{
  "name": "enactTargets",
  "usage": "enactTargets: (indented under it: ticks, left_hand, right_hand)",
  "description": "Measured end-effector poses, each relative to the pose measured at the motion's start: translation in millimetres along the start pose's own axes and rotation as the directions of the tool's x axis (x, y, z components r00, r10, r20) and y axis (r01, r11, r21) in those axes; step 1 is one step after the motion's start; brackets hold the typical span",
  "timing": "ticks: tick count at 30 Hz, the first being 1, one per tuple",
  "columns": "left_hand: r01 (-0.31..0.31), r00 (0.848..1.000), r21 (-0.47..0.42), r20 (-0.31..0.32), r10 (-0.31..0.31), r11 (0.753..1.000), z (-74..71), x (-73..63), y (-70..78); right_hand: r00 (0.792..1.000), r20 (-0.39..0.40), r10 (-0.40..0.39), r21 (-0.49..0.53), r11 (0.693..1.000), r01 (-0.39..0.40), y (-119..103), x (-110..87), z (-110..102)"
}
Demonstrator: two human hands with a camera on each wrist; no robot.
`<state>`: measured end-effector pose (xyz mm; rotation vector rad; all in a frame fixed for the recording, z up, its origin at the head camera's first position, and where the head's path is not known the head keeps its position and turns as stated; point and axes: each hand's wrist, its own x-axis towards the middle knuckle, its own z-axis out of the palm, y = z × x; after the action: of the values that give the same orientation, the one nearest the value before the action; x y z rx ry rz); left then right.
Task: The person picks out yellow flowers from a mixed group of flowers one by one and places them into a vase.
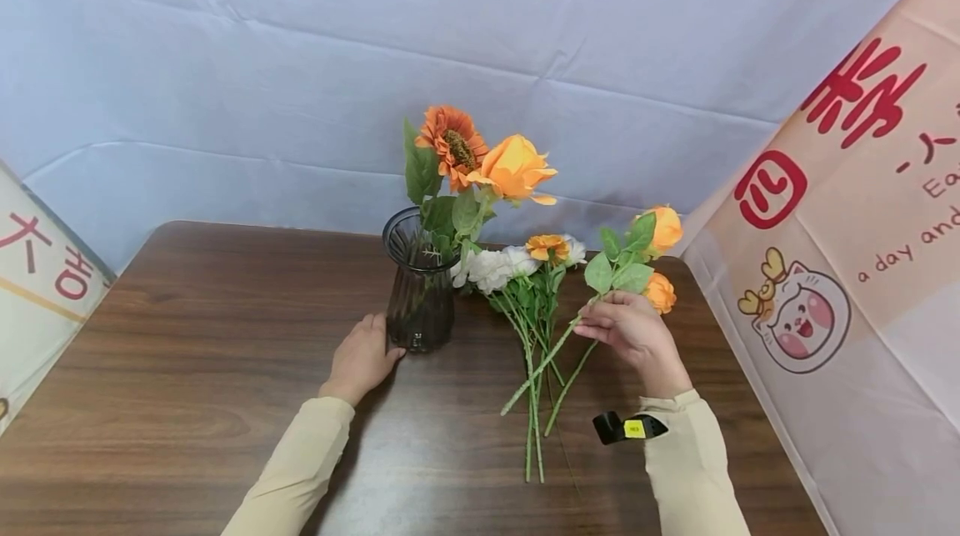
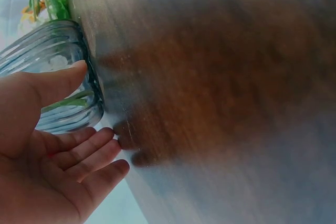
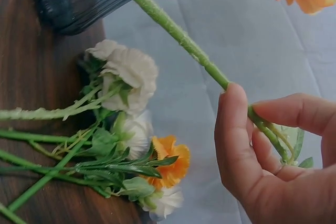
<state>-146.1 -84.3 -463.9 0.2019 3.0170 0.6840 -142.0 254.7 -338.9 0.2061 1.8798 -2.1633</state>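
Observation:
A dark ribbed glass vase [image 1: 422, 315] stands upright, holding an orange sunflower [image 1: 454, 146] and a large yellow-orange rose [image 1: 516, 168]. Beside its base, my left hand [image 1: 363, 359] rests low at the table, thumb along the near side and fingers extended on the far side, as the left wrist view also shows. Thumb and fingertips of my right hand [image 1: 632, 334] pinch the green stem [image 3: 181, 38] of a leafy orange rose [image 1: 666, 229], its cut end slanting down to the left. A second orange rose [image 1: 660, 293] lies beneath, partly hidden by that hand.
Right of the vase lie white flowers [image 1: 491, 269] and a small orange flower [image 1: 547, 247], their stems crossing toward the front of the brown wooden table [image 1: 225, 369]. A pale cloth [image 1: 300, 102] hangs behind, and printed banners [image 1: 862, 211] flank both sides.

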Motion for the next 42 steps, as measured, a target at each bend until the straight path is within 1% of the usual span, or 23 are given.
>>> enactTargets:
  ticks: [4, 10, 14, 19, 23, 32, 37, 42]
  left_hand:
    - [0.001, 1.0, 0.002, 0.002, -0.001, 1.0, -0.2, -0.2, -0.3]
    - [0.004, 1.0, 0.001, 0.001, -0.004, 1.0, -0.5, -0.9, -0.6]
    - [-0.002, 1.0, 0.0, 0.001, 0.002, 1.0, -0.7, -1.4, -0.3]
    - [-0.002, 1.0, 0.001, 0.003, 0.002, 1.0, -0.4, -1.4, -0.1]
    - [0.002, 1.0, 0.0, 0.008, -0.002, 1.0, -0.6, -1.2, 0.2]
    - [0.001, 1.0, -0.004, 0.01, -0.001, 1.0, -0.2, -0.1, -0.1]
    - [-0.001, 1.0, -0.005, 0.009, 0.001, 1.0, -0.2, 0.4, -0.4]
    - [0.0, 1.0, -0.003, 0.007, 0.0, 1.0, -0.6, -0.3, -0.6]
  right_hand:
    - [1.0, 0.001, -0.016, 0.057, 0.998, 0.016, -1, -0.4, 1]
    - [1.0, -0.003, -0.011, 0.123, 0.992, 0.011, -2, -1.5, 1]
    - [1.0, 0.01, -0.013, 0.176, 0.984, 0.011, -6, -3.5, 1]
    - [0.999, 0.026, -0.037, 0.241, 0.97, 0.03, -11, -5.7, 2]
    - [0.997, 0.029, -0.07, 0.272, 0.96, 0.059, -16, -6.1, 5]
    - [0.991, 0.006, -0.134, 0.334, 0.935, 0.124, -30, -4.8, 14]
    - [0.988, -0.008, -0.156, 0.361, 0.921, 0.149, -38, -4.1, 21]
    - [0.985, -0.018, -0.174, 0.37, 0.914, 0.168, -46, -3.5, 27]
